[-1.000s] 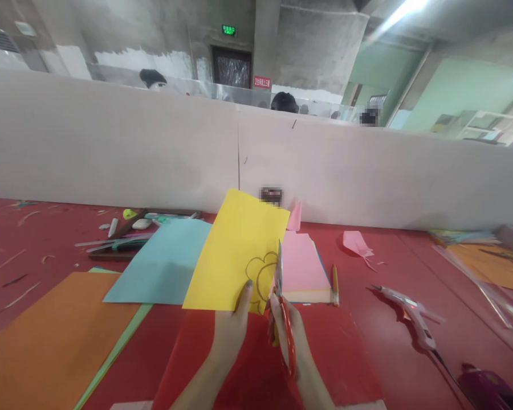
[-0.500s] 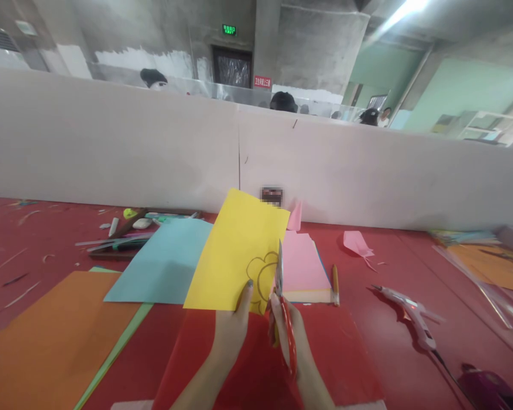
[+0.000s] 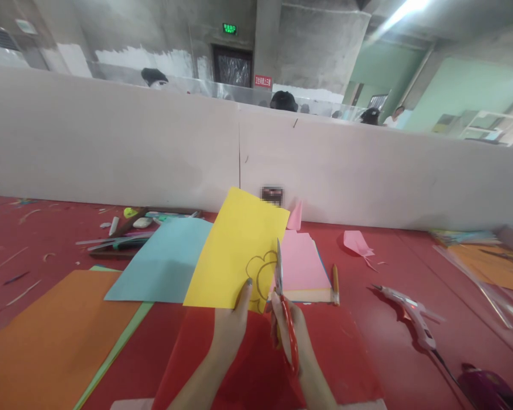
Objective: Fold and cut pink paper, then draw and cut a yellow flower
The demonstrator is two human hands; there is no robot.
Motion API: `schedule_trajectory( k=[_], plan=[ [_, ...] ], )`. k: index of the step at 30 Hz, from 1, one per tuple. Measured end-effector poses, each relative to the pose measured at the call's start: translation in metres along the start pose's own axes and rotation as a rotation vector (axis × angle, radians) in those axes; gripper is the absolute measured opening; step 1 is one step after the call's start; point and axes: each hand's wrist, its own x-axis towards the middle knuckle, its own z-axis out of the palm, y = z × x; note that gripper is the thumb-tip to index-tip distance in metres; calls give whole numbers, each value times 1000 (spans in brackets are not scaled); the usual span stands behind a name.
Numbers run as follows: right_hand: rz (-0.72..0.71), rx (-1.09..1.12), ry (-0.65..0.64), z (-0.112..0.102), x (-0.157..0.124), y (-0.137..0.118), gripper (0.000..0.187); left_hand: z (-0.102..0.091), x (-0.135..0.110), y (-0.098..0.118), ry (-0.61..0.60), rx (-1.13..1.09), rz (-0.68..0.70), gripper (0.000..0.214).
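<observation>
A sheet of yellow paper is held up in front of me, with a rounded, petal-like outline drawn near its lower right edge. My left hand pinches its bottom edge, thumb on the front beside the drawing; the other fingers are hidden behind. Red-handled scissors sit in my right hand, blades pointing up along the paper's right edge by the outline. How far the blades are apart I cannot make out. Below the hands lies a glossy red sheet.
Left are blue paper, orange paper and a dark tray of tools. Pink paper and a yellow-brown stick lie right of the yellow sheet. A glue gun rests further right. A white partition stands behind.
The scissors' blades have shifted very slightly left at the yellow paper's right edge. Both hands keep their holds, and the sheet is almost still.
</observation>
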Motion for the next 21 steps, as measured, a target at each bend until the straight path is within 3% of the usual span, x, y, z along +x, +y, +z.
schedule_trajectory(
  k=[9,16,21],
  plan=[
    [47,-37,-55,-11,9,4,52,-3,7,4,32,-9,22,39],
    [19,-104,-22,-12,11,5,52,-8,11,17,31,-7,56,32],
    [-63,-136,-73,-12,4,-2,49,-13,17,17,79,27,23,35]
  ],
)
